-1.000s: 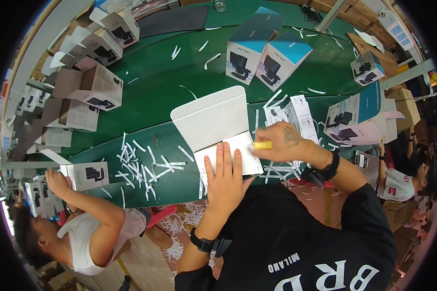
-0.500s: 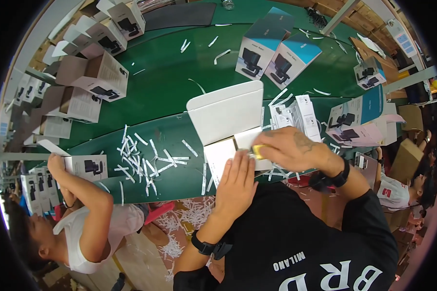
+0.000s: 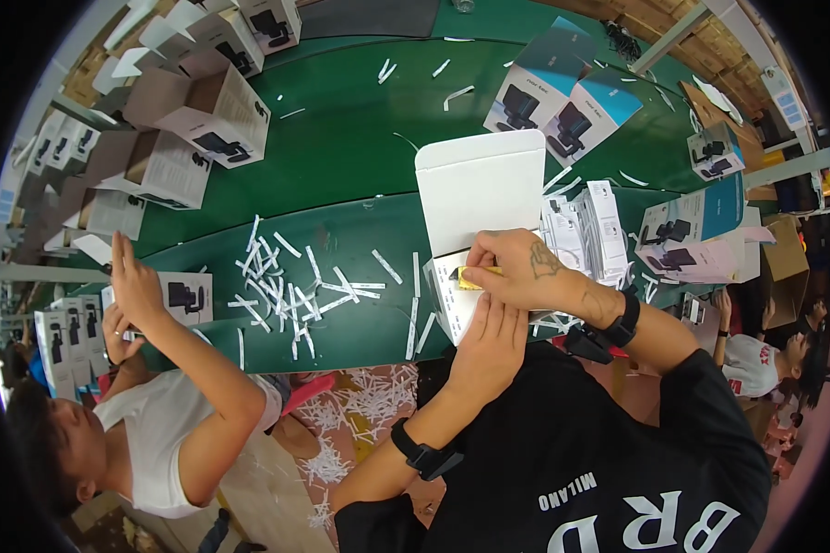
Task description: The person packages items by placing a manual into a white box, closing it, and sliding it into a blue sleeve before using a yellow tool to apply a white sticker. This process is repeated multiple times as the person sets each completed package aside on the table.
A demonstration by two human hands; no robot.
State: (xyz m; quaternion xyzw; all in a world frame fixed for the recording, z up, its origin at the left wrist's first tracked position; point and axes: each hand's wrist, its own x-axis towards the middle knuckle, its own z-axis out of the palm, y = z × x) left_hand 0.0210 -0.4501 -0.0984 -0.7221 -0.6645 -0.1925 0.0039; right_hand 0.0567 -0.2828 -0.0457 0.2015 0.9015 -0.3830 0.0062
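Two hands, left hand (image 3: 485, 336) flat on white cardboard box (image 3: 478, 207), right hand (image 3: 516, 269) pinching yellow strip (image 3: 475, 279)

A long green table (image 3: 341, 157) holds many things. Lots of little white paper strips (image 3: 295, 286) lie scattered on it. An open white box (image 3: 475, 198) sits near the front edge. Printed product boxes (image 3: 563, 101) rest at the back and left side.

white box (image 3: 478, 198) open (lid upright), yellow strip (image 3: 475, 279) on it
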